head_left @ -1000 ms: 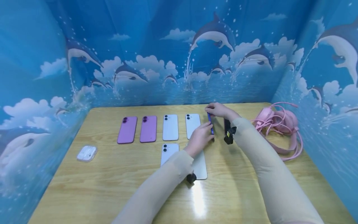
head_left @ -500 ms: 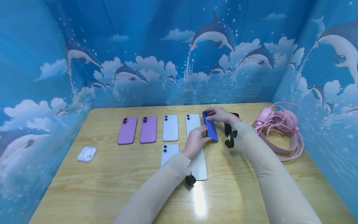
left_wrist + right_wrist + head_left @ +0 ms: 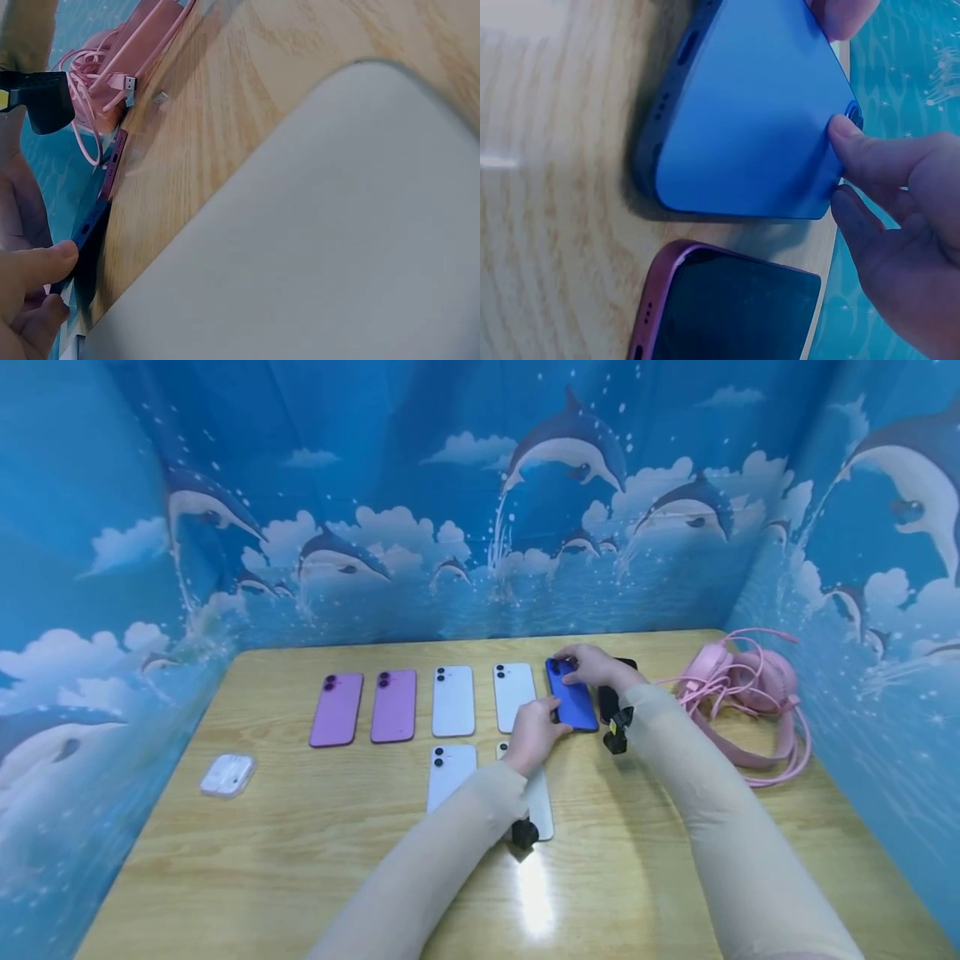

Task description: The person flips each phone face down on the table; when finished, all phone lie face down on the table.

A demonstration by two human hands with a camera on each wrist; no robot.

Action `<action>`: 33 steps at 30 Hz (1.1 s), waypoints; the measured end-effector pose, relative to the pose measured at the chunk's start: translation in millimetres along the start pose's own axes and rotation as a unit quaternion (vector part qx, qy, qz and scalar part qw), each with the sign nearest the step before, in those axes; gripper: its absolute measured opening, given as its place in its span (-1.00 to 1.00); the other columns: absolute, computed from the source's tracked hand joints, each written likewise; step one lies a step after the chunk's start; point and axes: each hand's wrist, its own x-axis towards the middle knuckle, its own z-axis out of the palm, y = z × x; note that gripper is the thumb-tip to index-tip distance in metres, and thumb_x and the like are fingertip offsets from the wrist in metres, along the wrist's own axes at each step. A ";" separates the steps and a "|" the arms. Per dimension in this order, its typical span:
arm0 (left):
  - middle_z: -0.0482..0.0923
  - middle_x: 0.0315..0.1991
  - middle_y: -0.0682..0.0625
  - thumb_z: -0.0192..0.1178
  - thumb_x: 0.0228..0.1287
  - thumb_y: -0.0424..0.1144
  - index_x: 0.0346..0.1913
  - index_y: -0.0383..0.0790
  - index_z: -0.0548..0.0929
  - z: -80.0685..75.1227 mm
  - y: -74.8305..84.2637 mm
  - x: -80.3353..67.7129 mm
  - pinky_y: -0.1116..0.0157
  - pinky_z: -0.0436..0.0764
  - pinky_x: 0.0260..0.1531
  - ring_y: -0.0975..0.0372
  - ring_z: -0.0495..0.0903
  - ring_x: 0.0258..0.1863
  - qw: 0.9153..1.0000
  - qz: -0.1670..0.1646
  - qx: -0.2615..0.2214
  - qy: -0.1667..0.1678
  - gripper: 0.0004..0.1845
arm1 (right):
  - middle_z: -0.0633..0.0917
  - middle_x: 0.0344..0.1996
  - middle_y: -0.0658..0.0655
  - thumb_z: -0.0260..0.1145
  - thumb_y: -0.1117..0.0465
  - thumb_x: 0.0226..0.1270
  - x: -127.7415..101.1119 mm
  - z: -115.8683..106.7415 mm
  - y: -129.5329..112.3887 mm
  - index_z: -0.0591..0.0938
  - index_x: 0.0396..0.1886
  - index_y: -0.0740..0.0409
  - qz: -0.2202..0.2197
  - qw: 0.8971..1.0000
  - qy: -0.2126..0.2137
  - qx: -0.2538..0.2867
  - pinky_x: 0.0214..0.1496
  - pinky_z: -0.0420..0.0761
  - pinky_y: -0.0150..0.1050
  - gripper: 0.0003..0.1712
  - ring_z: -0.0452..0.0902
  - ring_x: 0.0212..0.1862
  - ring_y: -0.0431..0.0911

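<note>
Backdrop: blue dolphin-and-cloud sheets wall a wooden table (image 3: 300,860) on three sides.
Hidden: left forearm covers most of a white phone (image 3: 538,806) in the near row; only its camera corner and lower edge show in the head view. Left wrist view is mostly that phone's pale back, blurred.
Cut off: dark phone with a pink rim (image 3: 727,307), screen up, runs out of the right wrist view; in the head view the right hand covers most of it.
Blue phone (image 3: 573,697): matte, deep blue, back up, camera end far; lies flat at the right end of the far row, just beside a white phone (image 3: 513,696).
Left hand (image 3: 536,733): fingers curled against the blue phone's near left edge, thumb on it.
Right hand (image 3: 596,666): fingertips pinch the far camera corner.
Far row, leftward: white phone (image 3: 453,701), two purple phones (image 3: 393,706) (image 3: 336,709).
Edges: pink headphones (image 3: 742,693) with cable at right; white earbud case (image 3: 227,774) at left.
</note>
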 end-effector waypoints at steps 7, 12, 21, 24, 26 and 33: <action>0.68 -0.33 -0.10 0.36 0.10 -0.36 -0.27 -0.33 0.68 8.2 1.0 -0.3 0.38 0.64 -0.35 0.16 0.65 -0.33 0.994 0.044 0.095 0.029 -0.86 | 0.38 0.27 0.40 0.29 0.32 0.30 1.8 4.0 4.4 0.35 0.31 0.39 0.009 1.000 0.003 -0.025 0.33 0.32 0.09 -0.38 0.26 0.30 0.25; 0.62 -0.47 -0.04 0.33 0.10 -0.38 -0.41 -0.28 0.64 8.4 1.7 -1.0 0.40 0.55 -0.54 0.20 0.58 -0.48 0.991 0.054 0.119 0.037 -0.94 | 0.39 0.27 0.40 0.31 0.34 0.28 2.3 6.4 2.7 0.36 0.30 0.40 0.009 0.999 0.016 -0.030 0.35 0.29 0.08 -0.38 0.25 0.31 0.24; 0.64 -0.22 -0.11 0.34 0.12 -0.34 -0.16 -0.35 0.63 3.8 6.0 -4.3 0.32 0.63 -0.18 0.13 0.62 -0.22 0.989 0.054 0.137 0.002 -0.77 | 0.34 0.29 0.41 0.27 0.36 0.30 -4.0 1.0 5.0 0.31 0.35 0.38 -0.003 0.999 0.008 -0.040 0.33 0.31 0.12 -0.36 0.22 0.32 0.27; 0.59 0.00 -0.17 0.34 0.15 -0.30 0.07 -0.37 0.57 2.8 11.9 -3.0 0.30 0.56 0.06 0.09 0.57 0.00 0.989 0.062 0.131 -0.004 -0.58 | 0.34 0.28 0.44 0.26 0.39 0.30 -10.1 -8.7 13.8 0.30 0.35 0.40 -0.004 0.999 0.020 -0.047 0.30 0.33 0.16 -0.36 0.23 0.30 0.30; 0.52 0.13 -0.17 0.34 0.17 -0.28 0.18 -0.35 0.51 3.1 15.9 -1.2 0.29 0.47 0.18 0.08 0.50 0.13 0.990 0.067 0.121 -0.007 -0.49 | 0.35 0.27 0.46 0.25 0.41 0.29 -14.3 -14.8 21.2 0.29 0.33 0.43 -0.002 0.998 0.031 -0.056 0.29 0.33 0.18 -0.37 0.24 0.28 0.32; 0.51 0.15 -0.14 0.34 0.18 -0.24 0.24 -0.32 0.48 18.7 31.5 7.8 0.37 0.42 0.20 0.14 0.47 0.16 0.989 0.092 0.105 -0.053 -0.44 | 0.36 0.19 0.57 0.21 0.43 0.26 -30.7 -29.5 44.3 0.30 0.25 0.56 0.053 0.993 0.064 -0.085 0.29 0.33 0.17 -0.42 0.27 0.23 0.37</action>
